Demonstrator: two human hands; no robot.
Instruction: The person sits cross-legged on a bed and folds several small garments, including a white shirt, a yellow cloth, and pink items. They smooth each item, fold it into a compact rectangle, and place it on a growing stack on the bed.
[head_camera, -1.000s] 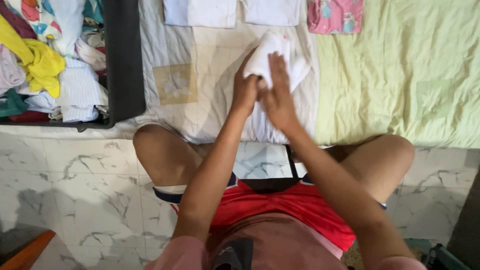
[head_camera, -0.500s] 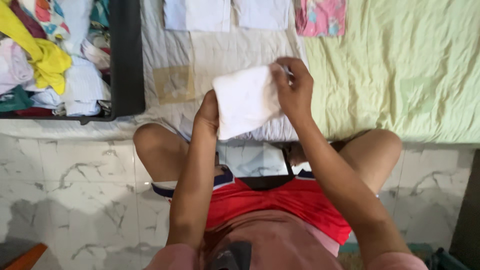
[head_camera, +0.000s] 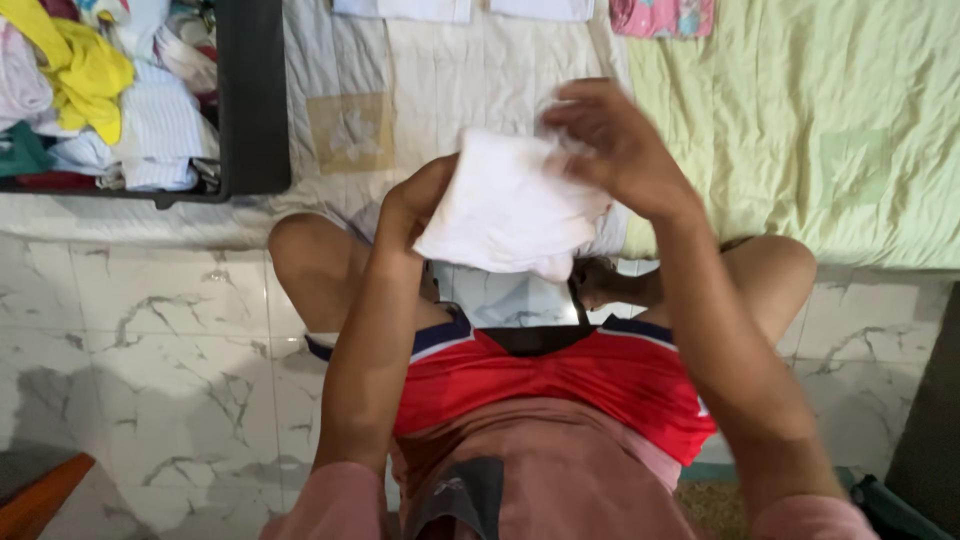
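Mid-fold: white garment (head_camera: 510, 215) held up above the knees, pinched at its left edge by left hand (head_camera: 415, 205) and top right corner by right hand (head_camera: 610, 140); next, likely another fold before laying on quilt (head_camera: 440, 90).

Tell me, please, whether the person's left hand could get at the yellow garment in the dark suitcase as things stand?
Probably not right away: the left hand holds the white folded cloth together with the right hand. Nothing lies between it and the yellow garment in the suitcase, so once freed, likely yes.
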